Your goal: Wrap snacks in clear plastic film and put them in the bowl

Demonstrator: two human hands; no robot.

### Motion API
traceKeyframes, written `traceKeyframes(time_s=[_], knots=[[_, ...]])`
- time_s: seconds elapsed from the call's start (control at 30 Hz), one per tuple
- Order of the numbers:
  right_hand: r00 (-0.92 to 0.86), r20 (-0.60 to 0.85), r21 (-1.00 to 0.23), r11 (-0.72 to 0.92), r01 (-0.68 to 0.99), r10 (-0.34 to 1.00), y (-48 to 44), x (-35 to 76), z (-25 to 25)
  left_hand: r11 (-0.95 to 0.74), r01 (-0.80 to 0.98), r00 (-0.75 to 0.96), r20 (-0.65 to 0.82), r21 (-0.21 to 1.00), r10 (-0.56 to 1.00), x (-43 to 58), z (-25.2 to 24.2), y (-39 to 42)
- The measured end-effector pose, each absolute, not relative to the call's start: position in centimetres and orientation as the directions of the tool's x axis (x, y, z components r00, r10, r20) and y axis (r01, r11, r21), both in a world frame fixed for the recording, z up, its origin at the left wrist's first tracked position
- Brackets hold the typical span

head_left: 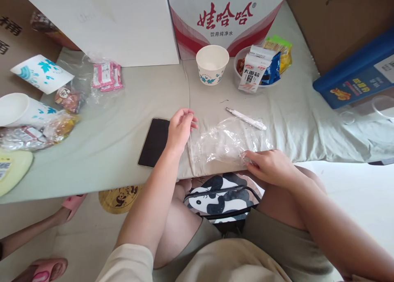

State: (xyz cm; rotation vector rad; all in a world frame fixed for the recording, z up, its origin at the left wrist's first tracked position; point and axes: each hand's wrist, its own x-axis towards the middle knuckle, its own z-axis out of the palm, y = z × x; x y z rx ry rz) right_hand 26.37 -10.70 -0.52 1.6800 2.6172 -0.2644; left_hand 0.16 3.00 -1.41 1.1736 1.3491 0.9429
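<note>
My right hand (pixel 271 165) pinches the near edge of a crumpled clear plastic bag (pixel 226 140) that lies on the cloth-covered table. My left hand (pixel 181 129) hovers at the bag's left side, its fingers loosely curled and a little apart, with nothing visible in them. Beneath and beside my left wrist lies a black phone (pixel 154 142), partly covered by the forearm. A white utility knife (pixel 246 118) rests just beyond the bag. Farther back stands an upright paper cup (pixel 212 66) with blue leaf prints, beside a clear bowl (pixel 238 81) of snack packets (pixel 254 70).
Pink packets (pixel 106 74) lie at the left, near two tipped paper cups (pixel 43 74) and wrapped snacks (pixel 27 136). A white box (pixel 107 23) and a red-white carton (pixel 227 23) line the back. At right is a blue box (pixel 353 76). Another person's feet (pixel 58 267) show below left.
</note>
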Motion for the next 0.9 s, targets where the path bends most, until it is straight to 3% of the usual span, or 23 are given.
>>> traceKeyframes(time_s=[0.1,0.17,0.27,0.4,0.6,0.8,0.9], knots=[[-0.325,-0.120,-0.142,0.308,0.941,0.938,-10.8,25.9,-1.3,-0.048,0.303,0.212,-0.018,0.952,0.977,0.0,-1.2,2.0],[-0.317,-0.154,-0.169,0.291,0.942,0.936,-10.7,25.5,-1.5,-0.128,0.469,0.348,-0.050,0.874,0.936,-0.1,-1.3,1.4],[-0.353,-0.241,-0.178,0.316,0.932,0.904,-10.6,25.0,-1.6,-0.100,0.622,0.261,-0.085,0.777,0.962,-0.4,-2.1,1.7],[-0.366,-0.312,-0.170,0.328,0.929,0.877,-10.3,24.9,-1.9,-0.083,0.575,0.003,0.099,0.814,0.995,-1.0,-2.4,3.0],[-0.378,-0.279,-0.233,0.320,0.918,0.883,-10.1,25.2,-2.1,-0.127,0.653,0.304,-0.105,0.746,0.947,-1.1,-1.6,2.7],[-0.380,-0.257,-0.239,0.323,0.916,0.889,-10.0,25.1,-1.9,-0.053,0.556,-0.065,0.107,0.830,0.992,-2.8,-1.9,4.2],[-0.378,-0.243,-0.260,0.316,0.913,0.893,-9.9,25.0,-1.8,-0.080,0.500,0.069,0.052,0.862,0.996,-2.5,-0.9,2.8]])
